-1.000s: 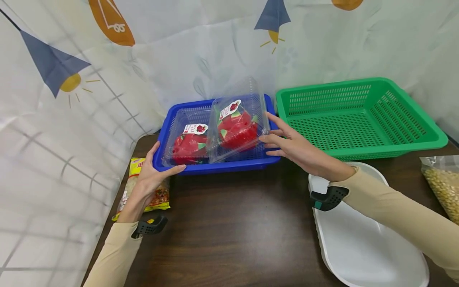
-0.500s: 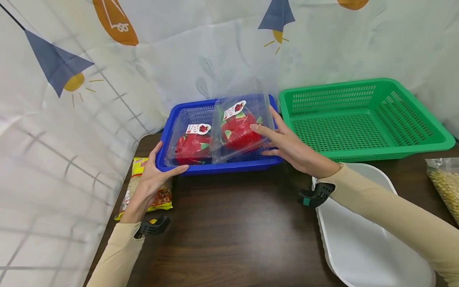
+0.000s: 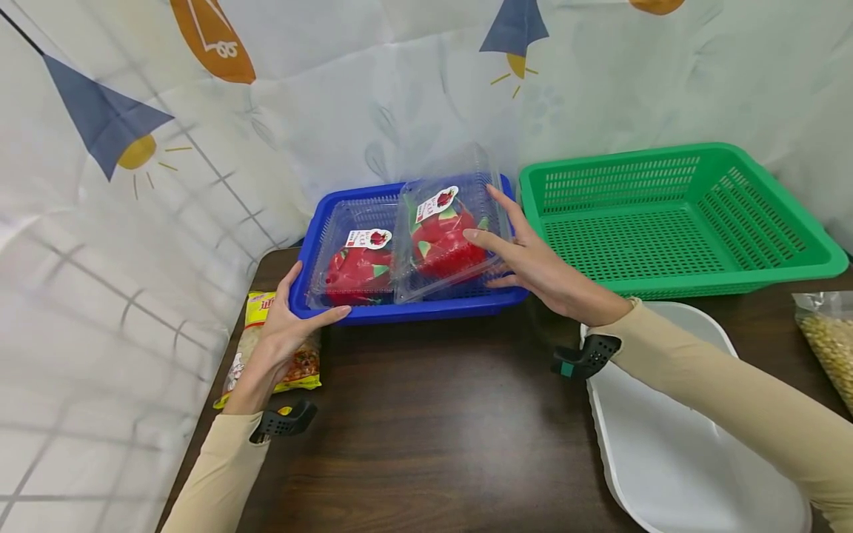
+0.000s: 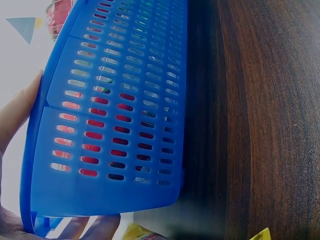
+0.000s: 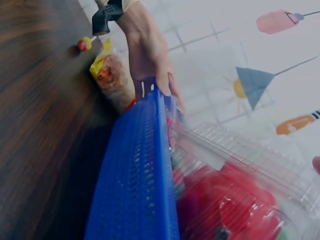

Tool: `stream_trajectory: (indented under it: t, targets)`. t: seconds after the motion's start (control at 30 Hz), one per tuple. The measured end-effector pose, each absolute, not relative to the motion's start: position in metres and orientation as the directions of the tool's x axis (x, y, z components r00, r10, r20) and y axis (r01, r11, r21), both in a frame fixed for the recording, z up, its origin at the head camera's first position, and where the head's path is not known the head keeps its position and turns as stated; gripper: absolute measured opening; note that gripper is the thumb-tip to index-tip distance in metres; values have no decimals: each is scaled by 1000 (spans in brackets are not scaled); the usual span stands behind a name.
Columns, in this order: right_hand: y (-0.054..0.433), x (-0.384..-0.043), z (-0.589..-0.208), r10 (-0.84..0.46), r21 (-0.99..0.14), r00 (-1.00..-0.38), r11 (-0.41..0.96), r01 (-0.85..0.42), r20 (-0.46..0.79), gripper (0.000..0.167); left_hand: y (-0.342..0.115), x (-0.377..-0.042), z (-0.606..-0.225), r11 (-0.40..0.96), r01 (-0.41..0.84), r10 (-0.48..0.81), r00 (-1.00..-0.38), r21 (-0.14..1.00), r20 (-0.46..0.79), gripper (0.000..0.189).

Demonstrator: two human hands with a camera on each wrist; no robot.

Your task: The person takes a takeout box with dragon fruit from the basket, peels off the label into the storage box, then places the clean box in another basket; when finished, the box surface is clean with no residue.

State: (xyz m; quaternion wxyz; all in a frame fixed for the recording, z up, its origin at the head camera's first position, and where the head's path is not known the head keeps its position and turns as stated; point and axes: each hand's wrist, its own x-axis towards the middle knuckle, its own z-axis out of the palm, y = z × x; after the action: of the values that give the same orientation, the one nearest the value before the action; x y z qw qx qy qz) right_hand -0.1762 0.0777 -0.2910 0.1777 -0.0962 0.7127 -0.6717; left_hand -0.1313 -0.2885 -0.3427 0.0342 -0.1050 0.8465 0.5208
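Note:
In the head view a blue basket holds two clear plastic boxes of red dragon fruit. The left box sits low inside it. Tilted, with its far end above the rim, the right box overlaps its neighbour's edge. My left hand grips the basket's left front corner, thumb along the front rim; the left wrist view shows fingers under the slotted wall. My right hand holds the right side of the tilted box, thumb over its lid and the lower fingers at its side.
A green basket stands to the right, with a white tray in front of it under my right forearm. A bag of yellow kernels lies at the far right. Beside my left wrist is a yellow printed food packet.
My right hand has shifted its hold on the tilted box, the thumb moving from the side onto the lid and the index finger now on the lid's edge. The left hand stays on the basket.

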Motion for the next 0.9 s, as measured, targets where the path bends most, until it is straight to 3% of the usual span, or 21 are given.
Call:
stream_trajectory:
  t: [0.2,0.67,0.9]
  targets:
    - [77,-177,-290,-356,-987,-925,124,97,-136,88,-289,-131,-344,423,-217,-139,-975,880,-173,113]
    - [98,-186,-273,-314,-969,-920,0,245,-233,74,-287,-132,-343,427,-219,-137,-975,877,-177,114]
    - [118,-176,-263,-347,-974,-928,-127,187,-133,70,-288,-131,-342,424,-223,-143,-974,878,-179,114]
